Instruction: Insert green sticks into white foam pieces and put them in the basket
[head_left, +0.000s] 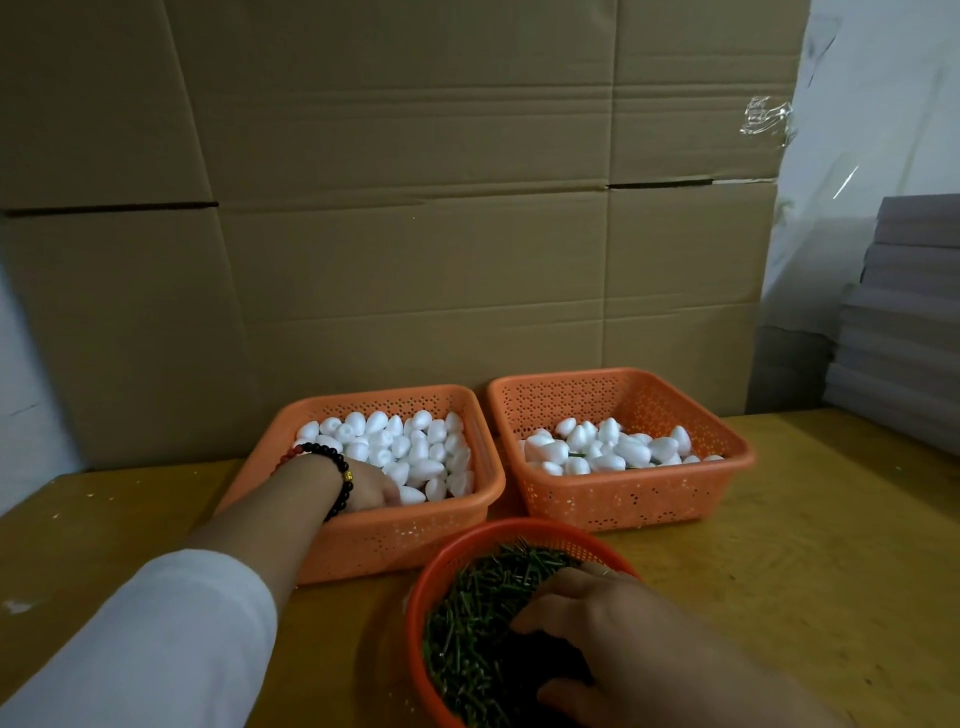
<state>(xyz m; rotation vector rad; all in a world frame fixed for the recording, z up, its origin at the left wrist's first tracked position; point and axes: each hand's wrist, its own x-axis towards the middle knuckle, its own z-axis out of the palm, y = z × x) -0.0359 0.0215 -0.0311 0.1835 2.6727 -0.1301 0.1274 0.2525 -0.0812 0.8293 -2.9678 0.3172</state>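
Two square orange baskets stand side by side on the wooden table. The left basket (363, 540) is full of plain white foam pieces (415, 447). My left hand (371, 491) reaches into its near left corner, fingers buried among the foam; what it holds is hidden. The right basket (623, 499) holds foam pieces (602, 449) with green sticks showing between them. A round orange bowl (431, 577) in front is filled with green sticks (483, 613). My right hand (597, 639) lies in that bowl, fingers curled down into the sticks, its grip hidden.
A wall of brown cardboard (415, 234) rises right behind the baskets. Stacked grey boards (904, 322) sit at the far right. The yellow table (831, 571) stretches to the right of the bowl and to the left of the baskets.
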